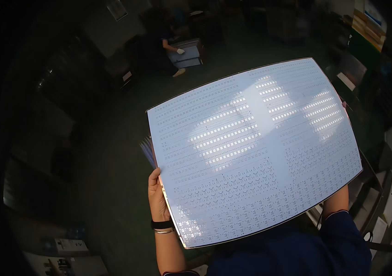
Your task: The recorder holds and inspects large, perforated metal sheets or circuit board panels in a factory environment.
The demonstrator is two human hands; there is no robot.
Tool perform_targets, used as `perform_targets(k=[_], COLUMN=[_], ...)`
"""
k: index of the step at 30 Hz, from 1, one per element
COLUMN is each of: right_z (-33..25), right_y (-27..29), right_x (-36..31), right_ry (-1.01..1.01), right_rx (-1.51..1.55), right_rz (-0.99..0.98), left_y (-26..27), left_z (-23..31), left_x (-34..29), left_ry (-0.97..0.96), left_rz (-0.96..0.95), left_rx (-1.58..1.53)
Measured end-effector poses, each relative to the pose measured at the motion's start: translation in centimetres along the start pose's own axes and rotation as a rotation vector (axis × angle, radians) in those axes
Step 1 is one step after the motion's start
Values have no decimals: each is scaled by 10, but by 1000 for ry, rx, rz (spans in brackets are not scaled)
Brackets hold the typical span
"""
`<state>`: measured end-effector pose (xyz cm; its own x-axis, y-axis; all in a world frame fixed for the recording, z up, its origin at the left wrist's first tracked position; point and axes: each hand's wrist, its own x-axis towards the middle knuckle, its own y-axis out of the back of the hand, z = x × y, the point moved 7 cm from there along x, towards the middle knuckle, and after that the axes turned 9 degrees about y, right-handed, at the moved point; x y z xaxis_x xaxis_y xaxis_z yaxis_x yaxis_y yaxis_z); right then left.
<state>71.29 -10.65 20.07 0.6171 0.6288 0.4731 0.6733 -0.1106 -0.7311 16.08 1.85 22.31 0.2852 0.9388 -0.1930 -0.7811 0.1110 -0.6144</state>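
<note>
A large white panel [256, 154] covered in rows of small marks and bright pads spreads across the middle of the view, in front of the person's torso and held up above the dark green floor [111, 193]. Its long axis runs crosswise but slanted, the right end farther from the body than the left, so the 2 short edges face the person's left and right. The left hand [157, 193] sits at the left short edge, near its middle, closed around that edge with part of the fingers hidden by the panel; a black wristband [162, 225] and a thin bracelet [164, 231] circle the wrist. The right forearm [337, 202] passes behind the lower right corner, and the hand at its end is almost wholly covered: a small pinkish spot at the right short edge may be a fingertip, but I cannot tell how that hand grips. The panel therefore lies between the 2 hands, with the left the only clear contact. Thin bluish edges [146, 152] fan out just beyond the left edge, above the left hand; whether they touch the panel is unclear.
</note>
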Motion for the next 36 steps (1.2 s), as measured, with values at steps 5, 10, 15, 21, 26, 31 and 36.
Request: perform_targets(k=[5,10,15,21,26,31,36], right_z=[-1,4,5,-5,-18,3,-8], right_y=[1,-2,3,0,-31,-165,-213], right_x=[-13,2,0,-2,-16,-40,-13], right_ry=[-85,-127,-169,-227,-245,-56,79], right_rx=[-63,-88,-110,-181,-269,-23,-818], right_rz=[85,102,99,26,-199,-149,-166], left_y=[-3,-2,-10,-1,-17,-73,-62], left_z=[-5,-6,-2,-42,-98,-129,-166], left_x=[5,7,7,25,39,63,64], left_ry=[25,40,-23,281,248,207,489], left_rz=[-73,-48,111,128,203,74,-104], left_rx=[14,-10,54,58,-210,-549,-97])
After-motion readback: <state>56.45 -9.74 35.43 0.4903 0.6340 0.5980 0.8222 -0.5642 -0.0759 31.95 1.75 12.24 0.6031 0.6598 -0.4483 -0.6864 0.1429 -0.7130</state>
